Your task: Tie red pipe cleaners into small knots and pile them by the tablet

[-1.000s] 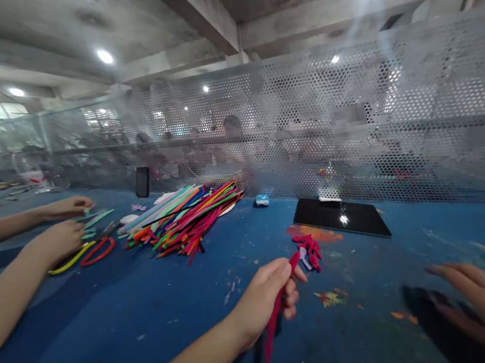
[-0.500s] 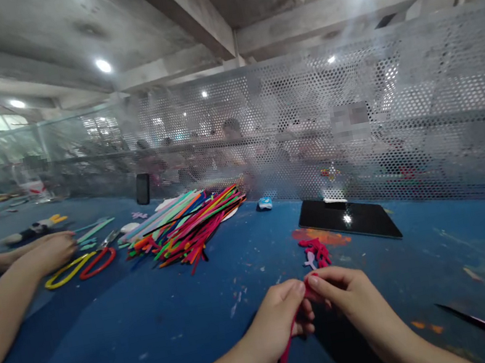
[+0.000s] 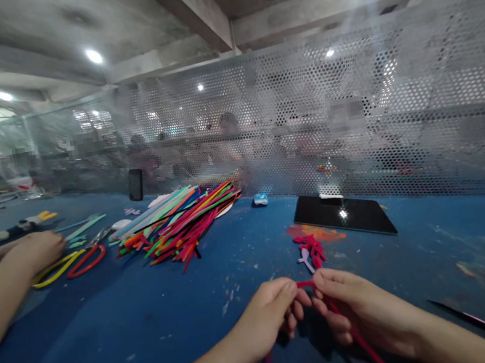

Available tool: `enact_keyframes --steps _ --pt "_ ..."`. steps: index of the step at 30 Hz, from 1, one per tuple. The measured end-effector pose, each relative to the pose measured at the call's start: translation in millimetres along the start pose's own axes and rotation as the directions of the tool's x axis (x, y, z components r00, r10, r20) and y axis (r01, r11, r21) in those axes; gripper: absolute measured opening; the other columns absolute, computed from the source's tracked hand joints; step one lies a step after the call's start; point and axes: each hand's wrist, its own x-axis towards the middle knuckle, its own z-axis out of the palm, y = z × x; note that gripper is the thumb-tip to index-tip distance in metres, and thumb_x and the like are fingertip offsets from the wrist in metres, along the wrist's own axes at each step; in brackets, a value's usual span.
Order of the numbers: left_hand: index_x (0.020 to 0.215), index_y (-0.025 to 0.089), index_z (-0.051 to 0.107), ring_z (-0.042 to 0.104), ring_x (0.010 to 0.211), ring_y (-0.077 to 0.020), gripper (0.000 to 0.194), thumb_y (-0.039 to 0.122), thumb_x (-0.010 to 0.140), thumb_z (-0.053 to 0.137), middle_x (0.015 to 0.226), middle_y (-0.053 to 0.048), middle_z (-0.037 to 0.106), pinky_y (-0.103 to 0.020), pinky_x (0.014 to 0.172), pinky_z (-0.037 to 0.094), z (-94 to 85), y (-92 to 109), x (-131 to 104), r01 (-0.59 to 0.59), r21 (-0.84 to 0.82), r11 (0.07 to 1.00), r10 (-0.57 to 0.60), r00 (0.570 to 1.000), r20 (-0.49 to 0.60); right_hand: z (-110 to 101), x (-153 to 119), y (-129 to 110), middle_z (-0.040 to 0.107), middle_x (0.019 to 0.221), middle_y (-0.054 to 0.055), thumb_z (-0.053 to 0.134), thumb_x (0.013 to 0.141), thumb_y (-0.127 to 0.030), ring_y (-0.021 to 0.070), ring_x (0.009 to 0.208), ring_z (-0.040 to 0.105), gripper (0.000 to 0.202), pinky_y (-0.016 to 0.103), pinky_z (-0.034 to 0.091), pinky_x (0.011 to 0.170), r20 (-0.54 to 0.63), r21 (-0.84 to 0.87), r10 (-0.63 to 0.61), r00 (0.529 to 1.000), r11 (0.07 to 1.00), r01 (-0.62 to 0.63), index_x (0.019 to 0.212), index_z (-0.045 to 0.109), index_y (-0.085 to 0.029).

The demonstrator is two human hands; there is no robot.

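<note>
Between my two hands runs a short stretch of a red pipe cleaner. My left hand pinches it with thumb and forefinger, and one tail hangs down below that wrist. My right hand pinches it a little to the right; another tail slants down past the right palm toward the bottom edge. Just beyond the fingertips lies a small heap of bent crimson pipe-cleaner pieces, with a light purple piece beside it.
A pile of coloured pipe cleaners lies left of centre. Scissors with red and yellow handles sit near a co-worker's hands. A black tablet lies before the perforated screen; a dark thin stick is at right.
My hands have moved slightly apart, exposing a short span of red pipe cleaner between them. A tail now shows under my right hand too. The whole view has shifted a little.
</note>
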Motion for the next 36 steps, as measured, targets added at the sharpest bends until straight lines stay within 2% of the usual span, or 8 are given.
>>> enact_keyframes --steps 6,13,19,21,23,27,31,36 --pt "0.09 0.022 0.057 0.051 0.08 -0.0131 0.022 0.019 0.085 0.035 0.085 0.0 0.057 -0.024 0.074 0.038 -2.0 16 -12 -0.269 0.561 0.783 0.323 0.947 0.003 0 -10 -14 0.038 0.058 -0.006 0.05 0.082 -0.03 0.0073 0.05 0.032 0.018 0.018 0.023 0.044 -0.023 -0.659 -0.236 0.972 0.734 0.162 0.069 0.054 -0.017" --pt "0.085 0.018 0.051 0.053 0.075 -0.0149 0.021 0.017 0.087 0.029 0.084 -0.003 0.055 -0.025 0.068 0.041 9.0 9 -21 -0.286 0.824 0.489 0.376 0.921 0.097 14 -13 -9 0.048 0.061 -0.003 0.045 0.08 -0.025 0.0117 0.059 0.041 0.019 0.021 0.032 0.053 -0.08 -0.78 -0.305 0.949 0.612 0.131 0.065 0.054 -0.019" --pt "0.073 0.017 0.052 0.048 0.058 -0.0149 0.017 0.014 0.078 0.036 0.065 -0.001 0.05 -0.025 0.055 0.036 6.9 7 -25 -0.366 0.891 0.27 0.52 0.834 0.185 23 -21 -4 0.042 0.057 -0.005 0.047 0.075 -0.017 0.0098 0.054 0.036 0.012 0.02 0.028 0.049 -0.024 -0.827 -0.313 0.949 0.54 0.158 0.066 0.054 -0.017" --pt "0.074 0.017 0.053 0.048 0.06 -0.0143 0.018 0.014 0.078 0.036 0.065 -0.001 0.051 -0.025 0.056 0.035 5.2 11 -26 -0.381 0.852 0.359 0.534 0.832 0.147 23 -23 -7 0.045 0.058 -0.004 0.046 0.078 -0.018 0.0101 0.056 0.038 0.013 0.02 0.029 0.051 0.003 -0.833 -0.331 0.944 0.521 0.185 0.068 0.055 -0.018" --pt "0.077 0.018 0.056 0.049 0.065 -0.0132 0.02 0.016 0.081 0.036 0.069 0.0 0.054 -0.024 0.061 0.036 2.1 16 -23 -0.359 0.731 0.581 0.495 0.868 0.032 20 -23 -13 0.047 0.062 -0.004 0.048 0.078 -0.021 0.0105 0.058 0.039 0.011 0.021 0.03 0.053 -0.015 -0.823 -0.356 0.934 0.535 0.19 0.072 0.056 -0.018" --pt "0.084 0.018 0.061 0.047 0.061 -0.0105 0.021 0.029 0.082 0.043 0.069 0.001 0.053 -0.021 0.058 0.037 -9.7 18 -8 -0.184 0.157 0.97 0.214 0.956 -0.2 -1 -15 -26 0.042 0.055 -0.005 0.046 0.082 -0.033 0.0083 0.048 0.036 0.019 0.02 0.026 0.044 -0.148 -0.633 -0.233 0.961 0.769 0.088 0.069 0.05 -0.018" --pt "0.094 0.018 0.062 0.046 0.064 -0.0099 0.024 0.031 0.075 0.054 0.075 0.001 0.05 -0.022 0.063 0.04 -25.6 6 10 -0.099 -0.228 0.969 0.02 0.945 -0.326 -25 -5 -25 0.039 0.051 -0.007 0.052 0.079 -0.036 0.0064 0.042 0.035 0.021 0.019 0.025 0.041 -0.236 -0.38 -0.173 0.956 0.922 0.073 0.069 0.053 -0.018" --pt "0.108 0.022 0.054 0.048 0.074 -0.0134 0.036 0.02 0.072 0.055 0.079 0.002 0.047 -0.026 0.071 0.04 -32.9 -4 17 -0.233 0.263 0.936 0.339 0.795 -0.503 -29 -3 -14 0.027 0.048 -0.011 0.056 0.076 -0.044 0.0033 0.037 0.015 0.024 0.017 0.011 0.036 -0.282 -0.192 -0.114 0.953 0.979 0.061 0.08 0.057 -0.02"
